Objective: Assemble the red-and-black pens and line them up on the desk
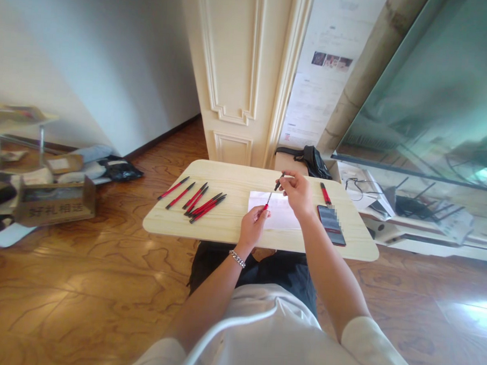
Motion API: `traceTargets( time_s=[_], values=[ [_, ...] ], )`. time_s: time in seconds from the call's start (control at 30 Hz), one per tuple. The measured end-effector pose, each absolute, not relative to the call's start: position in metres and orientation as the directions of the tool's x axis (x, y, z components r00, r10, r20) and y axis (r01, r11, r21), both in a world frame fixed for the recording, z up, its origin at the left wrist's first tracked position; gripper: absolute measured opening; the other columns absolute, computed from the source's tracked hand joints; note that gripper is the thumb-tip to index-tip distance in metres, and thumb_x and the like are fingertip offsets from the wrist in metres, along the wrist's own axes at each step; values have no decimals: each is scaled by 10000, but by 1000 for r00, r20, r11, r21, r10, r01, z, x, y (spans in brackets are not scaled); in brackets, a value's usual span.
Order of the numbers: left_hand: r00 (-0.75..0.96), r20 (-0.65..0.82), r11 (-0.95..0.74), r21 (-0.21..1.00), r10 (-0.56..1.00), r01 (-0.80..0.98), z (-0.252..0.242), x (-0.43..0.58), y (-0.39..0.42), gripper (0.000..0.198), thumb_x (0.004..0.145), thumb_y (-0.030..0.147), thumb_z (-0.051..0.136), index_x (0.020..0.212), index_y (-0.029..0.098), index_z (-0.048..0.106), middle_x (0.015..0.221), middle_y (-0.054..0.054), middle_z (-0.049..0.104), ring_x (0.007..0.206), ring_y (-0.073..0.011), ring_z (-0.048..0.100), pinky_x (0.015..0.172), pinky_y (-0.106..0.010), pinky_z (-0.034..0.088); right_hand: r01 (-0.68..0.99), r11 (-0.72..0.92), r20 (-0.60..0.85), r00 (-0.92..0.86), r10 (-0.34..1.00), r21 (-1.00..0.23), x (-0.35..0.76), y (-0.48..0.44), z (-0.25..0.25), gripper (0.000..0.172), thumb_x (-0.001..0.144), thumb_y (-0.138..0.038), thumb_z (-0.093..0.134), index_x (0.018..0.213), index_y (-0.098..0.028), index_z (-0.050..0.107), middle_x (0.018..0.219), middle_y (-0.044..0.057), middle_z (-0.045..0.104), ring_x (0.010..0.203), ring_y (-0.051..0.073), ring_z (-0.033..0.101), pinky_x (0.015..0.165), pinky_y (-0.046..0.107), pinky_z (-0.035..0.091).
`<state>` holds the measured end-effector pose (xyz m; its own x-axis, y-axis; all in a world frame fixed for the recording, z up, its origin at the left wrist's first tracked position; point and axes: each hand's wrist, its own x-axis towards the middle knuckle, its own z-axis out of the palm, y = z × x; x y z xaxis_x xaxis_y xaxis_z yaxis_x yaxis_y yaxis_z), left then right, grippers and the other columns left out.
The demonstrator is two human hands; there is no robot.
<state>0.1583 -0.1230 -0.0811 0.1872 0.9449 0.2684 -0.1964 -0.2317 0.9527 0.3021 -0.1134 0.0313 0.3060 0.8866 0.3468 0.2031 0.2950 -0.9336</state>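
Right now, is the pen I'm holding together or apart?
Apart: left hand holds the red part, right hand the black part; thin rod showing between.

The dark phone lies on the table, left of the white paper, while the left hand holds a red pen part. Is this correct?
Wrong side: the head view shows the dark phone right of the white paper. The left hand does hold a red pen part.

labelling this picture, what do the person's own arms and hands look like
The left hand is ungloved, with a silver chain bracelet at its wrist; the right hand is ungloved too, with none. White sleeves end near the elbows.
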Motion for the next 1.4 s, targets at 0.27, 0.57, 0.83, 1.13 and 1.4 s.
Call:
traceTargets(
  time_s=[0.27, 0.57, 0.83, 1.13, 1.4],
  values=[
    [207, 279, -250, 955, 938, -159, -79, 157, -123, 331, 853, 457, 606, 1033, 185, 660, 920, -78, 723, 881, -214, 697, 846, -363, 533, 247, 331, 395, 292, 871, -911, 297, -111, 21, 385, 770, -423, 631, 1055, -173, 567, 791, 52, 705, 630, 144, 601, 589, 264, 457],
    [211, 270, -237, 957, 940, -169, -79, 157, -123, 343, 858, 455, 599, 1057, 184, 670, 925, -81, 721, 871, -217, 698, 843, -369, 537, 365, 304, 392, 198, 898, -880, 291, -120, 15, 281, 797, -344, 607, 1029, -185, 596, 808, 44, 714, 720, 160, 642, 700, 293, 485],
    [271, 259, -205, 956, 927, -210, -70, 153, -128, 386, 874, 480, 567, 1065, 171, 694, 805, -56, 693, 729, -161, 662, 732, -304, 543, 361, 247, 305, 111, 946, -899, 291, -129, 5, 250, 802, -332, 586, 1010, -192, 582, 835, 45, 726, 694, 148, 641, 706, 290, 494],
    [298, 300, -244, 946, 906, -211, -68, 151, -130, 377, 898, 477, 529, 1011, 155, 687, 702, -31, 645, 631, -129, 599, 657, -270, 508, 381, 265, 353, 183, 917, -886, 288, -125, 3, 260, 857, -418, 534, 877, -175, 623, 865, 66, 718, 724, 150, 632, 691, 272, 492],
    [264, 252, -186, 950, 931, -251, -74, 155, -129, 341, 818, 449, 650, 982, 150, 668, 767, -47, 678, 696, -149, 640, 725, -304, 528, 459, 239, 395, 281, 875, -856, 279, -128, -4, 330, 850, -439, 539, 937, -166, 703, 885, 65, 721, 801, 191, 636, 749, 296, 487]
  ],
)
